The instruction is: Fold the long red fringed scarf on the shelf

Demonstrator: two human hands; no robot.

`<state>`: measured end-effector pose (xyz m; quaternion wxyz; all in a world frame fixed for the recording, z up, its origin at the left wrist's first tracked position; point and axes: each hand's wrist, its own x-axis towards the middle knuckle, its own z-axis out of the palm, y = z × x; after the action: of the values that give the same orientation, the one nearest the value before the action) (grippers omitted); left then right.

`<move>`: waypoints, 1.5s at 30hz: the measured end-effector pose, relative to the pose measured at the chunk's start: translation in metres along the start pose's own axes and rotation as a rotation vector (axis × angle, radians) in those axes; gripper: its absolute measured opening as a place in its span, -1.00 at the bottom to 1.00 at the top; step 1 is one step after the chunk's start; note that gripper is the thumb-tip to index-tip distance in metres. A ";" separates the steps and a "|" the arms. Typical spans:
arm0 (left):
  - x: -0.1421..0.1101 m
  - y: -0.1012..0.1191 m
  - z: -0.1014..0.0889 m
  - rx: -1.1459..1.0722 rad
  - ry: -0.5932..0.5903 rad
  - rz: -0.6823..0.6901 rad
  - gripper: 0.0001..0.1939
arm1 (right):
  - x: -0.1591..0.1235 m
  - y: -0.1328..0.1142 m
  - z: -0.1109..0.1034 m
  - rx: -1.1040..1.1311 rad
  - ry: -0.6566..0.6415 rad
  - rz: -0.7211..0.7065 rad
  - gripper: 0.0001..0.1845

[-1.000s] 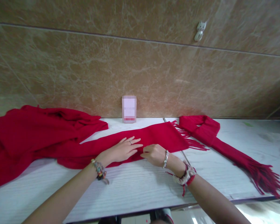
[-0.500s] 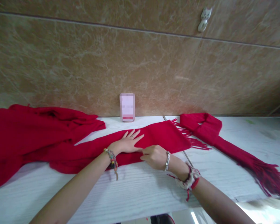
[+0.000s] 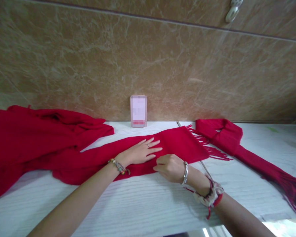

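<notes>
The left hand, flat and fingers spread on the red scarf at the frame's centre, points more rightward than half a second ago. The scarf's lie on the worktop looks unchanged, so only the pressing seems adjusted. The right hand curls narrow at the lower edge; whether it pinches cloth, I cannot tell.

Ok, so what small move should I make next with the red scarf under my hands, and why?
I'd probably slide your left hand leftward along the red scarf, smoothing as you go. That palm is spread on it, your right hand seems to pinch its near edge, and the cloth right of your hands looks fairly flat, while the red heap farther left is rumpled.
</notes>
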<state>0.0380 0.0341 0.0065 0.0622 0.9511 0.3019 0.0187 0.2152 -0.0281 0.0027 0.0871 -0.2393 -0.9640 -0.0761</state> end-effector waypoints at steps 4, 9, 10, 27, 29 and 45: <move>-0.001 -0.012 0.002 -0.010 -0.075 -0.169 -0.56 | 0.000 -0.001 -0.002 0.010 -0.026 0.005 -0.78; -0.009 -0.028 -0.002 0.107 0.027 -0.651 -0.53 | 0.001 -0.001 -0.004 0.033 -0.065 0.037 -0.81; -0.010 -0.026 -0.003 0.135 0.052 -0.685 -0.53 | 0.001 -0.001 -0.004 0.046 -0.068 0.040 -0.82; -0.015 0.011 0.006 -0.030 -0.040 -0.272 -0.49 | -0.012 0.038 0.011 0.262 0.237 0.494 -0.76; -0.026 0.011 0.007 -0.030 -0.052 -0.285 -0.44 | -0.015 0.041 0.014 0.139 0.133 0.553 -0.63; -0.061 -0.003 0.003 -0.021 -0.007 -0.309 -0.51 | -0.033 0.064 0.023 -0.003 -0.079 0.555 -0.54</move>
<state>-0.0135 0.0006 0.0035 0.0754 0.8926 0.4444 0.0090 0.2717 0.0172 -0.0194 0.0665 -0.4970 -0.8642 -0.0415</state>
